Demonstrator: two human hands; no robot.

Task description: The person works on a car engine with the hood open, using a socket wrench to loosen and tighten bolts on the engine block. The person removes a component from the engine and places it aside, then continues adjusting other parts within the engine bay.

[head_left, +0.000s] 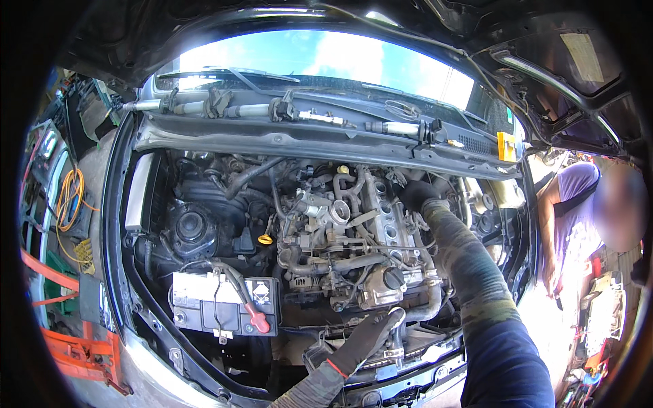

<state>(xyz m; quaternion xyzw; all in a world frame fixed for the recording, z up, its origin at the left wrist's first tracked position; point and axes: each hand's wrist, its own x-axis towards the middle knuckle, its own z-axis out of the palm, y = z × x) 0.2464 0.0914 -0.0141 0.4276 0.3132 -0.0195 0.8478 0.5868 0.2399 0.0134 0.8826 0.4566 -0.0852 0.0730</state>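
My left hand (371, 342), in a dark glove with a red cuff edge, lies at the front of the engine bay. Its fingers stretch toward a radiator hose (427, 309), beside a metal fitting (394, 353); nothing shows held in it. My right arm reaches across the engine (333, 238). The dark-gloved right hand (419, 194) is behind the cylinder head (389, 216), whose row of round openings is exposed. Shadow and engine parts hide its fingers. Near the engine's front stands a black oil filler cap (392, 277); a yellow dipstick handle (265, 239) is farther left.
A battery (228, 299) with a red terminal cover sits front left. Several injector-like parts (255, 111) lie along the cowl (272, 141), with a yellow box (506, 146) at its right end. Another person (571, 204) stands to the right. Orange equipment (78, 350) and a coiled hose (70, 197) are left.
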